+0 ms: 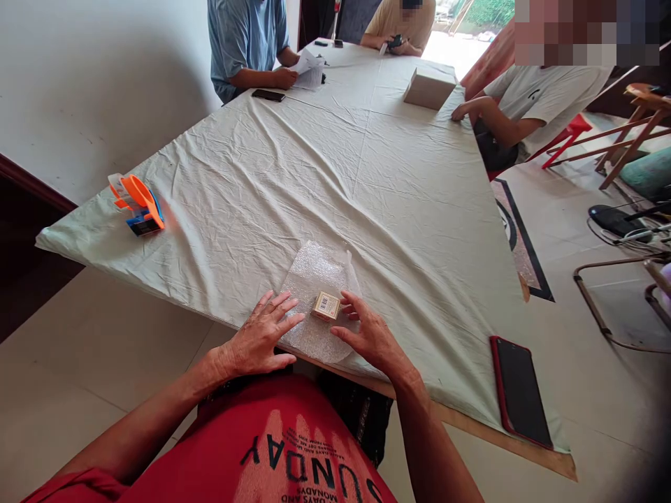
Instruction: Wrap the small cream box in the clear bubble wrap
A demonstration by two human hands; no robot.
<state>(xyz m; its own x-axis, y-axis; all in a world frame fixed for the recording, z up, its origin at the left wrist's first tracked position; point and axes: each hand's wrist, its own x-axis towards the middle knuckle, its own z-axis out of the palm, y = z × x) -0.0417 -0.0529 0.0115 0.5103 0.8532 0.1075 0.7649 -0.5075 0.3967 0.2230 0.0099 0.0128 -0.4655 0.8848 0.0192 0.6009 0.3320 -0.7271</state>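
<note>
A small printed box [326, 306] sits on a sheet of bubble wrap [319, 269] near the table's front edge. To the left of the box is my left hand [261, 337], fingers spread over the edge of the wrap, holding nothing. My right hand [368, 331] is just right of the box, its thumb and fingers apart and curved toward it, with nothing held. Whether the right fingertips touch the box I cannot tell.
An orange and blue tape dispenser [142, 206] stands at the left on the cloth-covered table [293, 181]. A red-cased phone [521, 391] lies at the right corner. Toward the back are a cardboard box [430, 87], a dark phone [268, 95] and three seated people, one holding papers [309, 70].
</note>
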